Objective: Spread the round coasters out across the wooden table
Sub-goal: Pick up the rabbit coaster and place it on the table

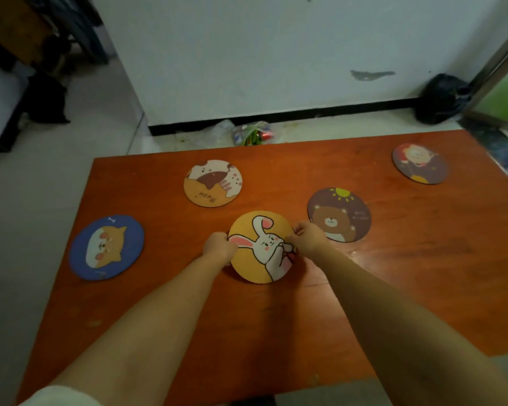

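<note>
Yellow cork-toned bunny coaster (260, 247) is sitting right between both hands, and the left hand (219, 248) is pinching its left rim while the right hand (307, 240) is closing on the right rim, fingers curled tight on the disc. Whether it is one coaster or a small stack under there, I cannot tell. Both forearms are reaching straight out from the near edge, converging on it, wrists low over the wooden table (408, 273). Neither hand is nearer; the grip is even. Looking outward, four coasters are already lying flat and apart: the blue dog coaster (106, 247) far left, the cat coaster (213, 183) beyond, the bear coaster (339, 215) just beside the right hand, the dark red coaster (420, 163) at the far right corner. Open wood is lying nearer the person and to the right, so that looks like the spot to head for.
</note>
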